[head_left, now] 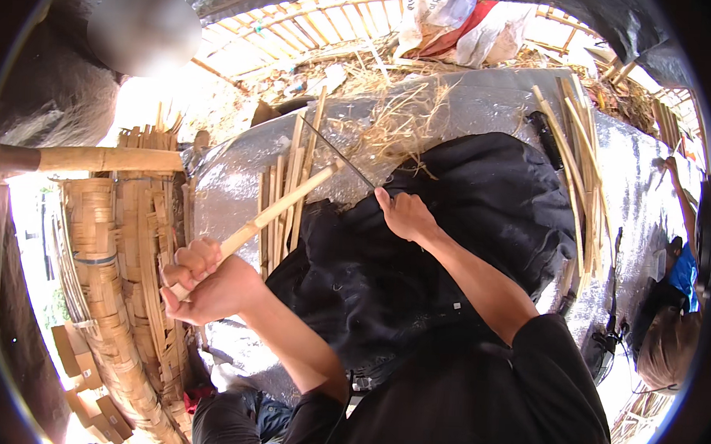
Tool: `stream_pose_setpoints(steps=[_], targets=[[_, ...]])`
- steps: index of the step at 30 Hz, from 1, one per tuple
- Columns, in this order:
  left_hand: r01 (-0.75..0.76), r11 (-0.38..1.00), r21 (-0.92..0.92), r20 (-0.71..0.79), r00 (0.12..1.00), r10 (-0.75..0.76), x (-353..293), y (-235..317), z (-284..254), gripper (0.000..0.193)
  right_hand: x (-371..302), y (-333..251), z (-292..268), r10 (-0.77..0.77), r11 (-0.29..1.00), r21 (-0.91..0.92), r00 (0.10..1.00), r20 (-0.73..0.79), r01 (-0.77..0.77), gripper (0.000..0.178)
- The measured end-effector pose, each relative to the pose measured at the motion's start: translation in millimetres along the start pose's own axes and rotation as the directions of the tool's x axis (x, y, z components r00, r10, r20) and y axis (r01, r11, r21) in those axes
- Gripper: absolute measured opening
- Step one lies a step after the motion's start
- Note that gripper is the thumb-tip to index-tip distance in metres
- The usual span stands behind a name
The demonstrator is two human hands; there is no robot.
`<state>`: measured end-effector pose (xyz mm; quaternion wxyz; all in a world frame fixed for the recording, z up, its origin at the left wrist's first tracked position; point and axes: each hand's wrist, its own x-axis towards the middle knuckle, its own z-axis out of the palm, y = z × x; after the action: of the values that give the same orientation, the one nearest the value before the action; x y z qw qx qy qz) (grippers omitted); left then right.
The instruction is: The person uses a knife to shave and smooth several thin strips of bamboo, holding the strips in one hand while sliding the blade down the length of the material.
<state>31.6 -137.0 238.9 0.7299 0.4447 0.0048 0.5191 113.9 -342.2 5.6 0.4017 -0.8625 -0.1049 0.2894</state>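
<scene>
My left hand is closed around the lower end of a pale bamboo stick. The stick slants up and to the right, with a joint partway along it. In my right hand is the handle end of a knife; the grip itself is hidden by the fingers. Its long, thin dark blade points up and left, close to the stick's far end; whether they touch I cannot tell. Black cloth spreads over my lap beneath both hands.
Bamboo strips lie to the left and right on a silver sheet. Curly shavings sit ahead. Tall woven bamboo rolls stand at left. Another person is at the right edge, near a black cable.
</scene>
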Motion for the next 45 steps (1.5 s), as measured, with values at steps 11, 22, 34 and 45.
stream_pose_setpoints(steps=[11, 22, 34, 45], targets=[[-0.116, 0.985, 0.127, 0.032, 0.993, 0.113, -29, -16, 44, 0.038, -116, -142, -45, -0.384, 0.860, 0.349, 0.922, -0.039, 0.373, 0.054], [-0.087, 0.996, -0.037, -0.015, 0.996, 0.086, 7, 21, 27, 0.034, -64, -81, -31, -0.057, 0.738, 0.674, 0.997, 0.051, 0.008, 0.059], [-0.687, 0.592, 0.421, 0.905, 0.275, -0.325, -144, 7, 6, 0.030, -2, -122, -103, -0.128, 0.089, 0.949, 0.942, 0.311, -0.302, 0.020], [0.525, 0.759, 0.385, 0.421, 0.632, -0.651, 82, -115, 84, 0.060, 29, -148, -147, -0.406, 0.437, 0.891, 0.911, 0.073, 0.123, 0.023]])
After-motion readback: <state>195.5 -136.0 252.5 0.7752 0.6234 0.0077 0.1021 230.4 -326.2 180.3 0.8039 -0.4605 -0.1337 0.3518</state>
